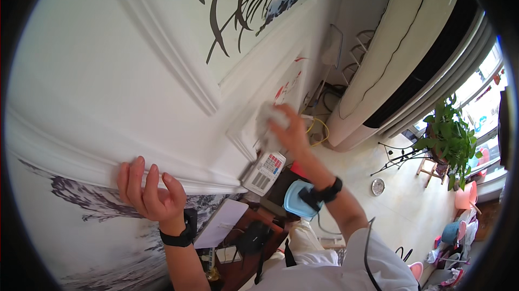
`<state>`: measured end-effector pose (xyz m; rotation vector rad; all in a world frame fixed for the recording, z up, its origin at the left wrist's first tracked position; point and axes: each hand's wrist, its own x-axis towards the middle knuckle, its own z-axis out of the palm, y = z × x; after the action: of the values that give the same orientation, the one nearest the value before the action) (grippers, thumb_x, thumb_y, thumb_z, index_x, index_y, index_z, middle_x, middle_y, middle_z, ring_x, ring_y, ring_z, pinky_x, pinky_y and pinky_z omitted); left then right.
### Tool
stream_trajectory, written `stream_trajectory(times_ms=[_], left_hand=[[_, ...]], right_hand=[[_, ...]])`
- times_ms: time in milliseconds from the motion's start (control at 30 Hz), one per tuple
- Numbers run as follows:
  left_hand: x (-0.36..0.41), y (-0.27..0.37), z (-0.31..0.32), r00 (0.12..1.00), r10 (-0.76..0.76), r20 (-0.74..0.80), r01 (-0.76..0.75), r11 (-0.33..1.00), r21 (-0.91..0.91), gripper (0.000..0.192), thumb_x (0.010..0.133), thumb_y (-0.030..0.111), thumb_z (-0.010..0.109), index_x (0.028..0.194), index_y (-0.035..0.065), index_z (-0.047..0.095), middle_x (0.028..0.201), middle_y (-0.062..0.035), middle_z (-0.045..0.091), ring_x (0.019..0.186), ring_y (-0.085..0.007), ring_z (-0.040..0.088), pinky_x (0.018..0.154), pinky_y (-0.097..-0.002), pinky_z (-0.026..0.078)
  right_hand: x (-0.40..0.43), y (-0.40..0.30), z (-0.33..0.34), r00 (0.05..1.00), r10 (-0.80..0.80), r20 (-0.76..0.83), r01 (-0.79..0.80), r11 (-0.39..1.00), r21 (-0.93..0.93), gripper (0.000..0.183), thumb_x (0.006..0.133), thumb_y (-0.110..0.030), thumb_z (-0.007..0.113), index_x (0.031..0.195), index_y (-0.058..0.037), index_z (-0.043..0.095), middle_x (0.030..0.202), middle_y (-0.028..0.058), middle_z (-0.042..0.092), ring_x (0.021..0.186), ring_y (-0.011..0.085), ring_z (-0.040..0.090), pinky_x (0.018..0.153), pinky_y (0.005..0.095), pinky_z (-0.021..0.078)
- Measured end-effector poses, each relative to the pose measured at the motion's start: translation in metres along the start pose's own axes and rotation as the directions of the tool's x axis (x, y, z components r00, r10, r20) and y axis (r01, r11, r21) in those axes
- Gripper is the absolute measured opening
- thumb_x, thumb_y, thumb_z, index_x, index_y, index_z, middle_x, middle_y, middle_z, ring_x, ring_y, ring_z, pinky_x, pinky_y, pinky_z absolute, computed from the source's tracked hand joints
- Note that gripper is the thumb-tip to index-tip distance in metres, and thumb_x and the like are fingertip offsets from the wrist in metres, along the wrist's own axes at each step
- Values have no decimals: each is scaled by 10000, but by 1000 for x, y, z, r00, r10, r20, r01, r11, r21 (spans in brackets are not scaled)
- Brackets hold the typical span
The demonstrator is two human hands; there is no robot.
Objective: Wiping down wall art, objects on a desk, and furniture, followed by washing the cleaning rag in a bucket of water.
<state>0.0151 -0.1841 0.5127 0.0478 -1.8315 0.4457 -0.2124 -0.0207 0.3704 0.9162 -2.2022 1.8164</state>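
My right hand (290, 131) grips a whitish-grey cloth (265, 129), both blurred. The cloth lies against or very near a white moulded panel (243, 129) with red painted marks; the blur hides whether it touches. My left hand (152, 195) holds nothing, its fingers bent, slightly apart, and pointing upward. Its fingertips are at the white moulding (101, 163) above a wall picture of dark trees (105, 200). Below the cloth is a white box-like device (265, 173) with coloured keys or printed blocks. Higher up, an orchid painting (251, 3) fills a framed panel.
A light blue stool or lid (300, 200) is beside my legs. On a brown wooden desk (243, 258) stand a black router-like device (254, 237) and a white panel (221, 224). A tall air conditioner (389, 56), a potted plant (444, 141) and a yellow cable (324, 131) are to the right.
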Motion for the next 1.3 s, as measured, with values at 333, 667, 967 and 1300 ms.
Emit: stream_trajectory(times_ms=[333,667,967,1300], left_hand=[[-1,1,-2,998,8,57,-10,999,33,184,892,125,544,1043,23,570,1166,-156,573,1155,-348,469,978,-463,407],[4,8,1,999,-39,34,39,999,21,187,865,97,565,1036,24,586,1173,-145,588,1145,-347,470,957,-456,401],[-9,86,-5,857,-284,430,473,765,-438,366,770,35,645,1119,-6,546,1240,-204,528,1191,-363,474,1014,-456,373],[-54,160,27,255,-513,820,905,-172,-389,584,838,102,675,1333,-5,384,1283,-131,468,1192,-213,472,1010,-339,388]], right_hand=[[62,35,32,990,139,-15,-139,989,-43,379,761,-180,659,1111,-42,611,991,130,625,890,286,628,764,359,497],[-23,-59,52,935,-5,356,52,991,-122,354,721,-157,688,1058,-75,619,981,102,554,840,320,608,725,380,505],[-46,-43,-7,880,68,471,-370,718,589,304,848,-94,632,1136,-14,581,1006,21,617,950,89,549,853,246,430],[-72,-47,-26,870,184,457,-489,440,753,466,896,-227,581,1302,-34,459,1285,88,472,1187,166,431,1008,303,329]])
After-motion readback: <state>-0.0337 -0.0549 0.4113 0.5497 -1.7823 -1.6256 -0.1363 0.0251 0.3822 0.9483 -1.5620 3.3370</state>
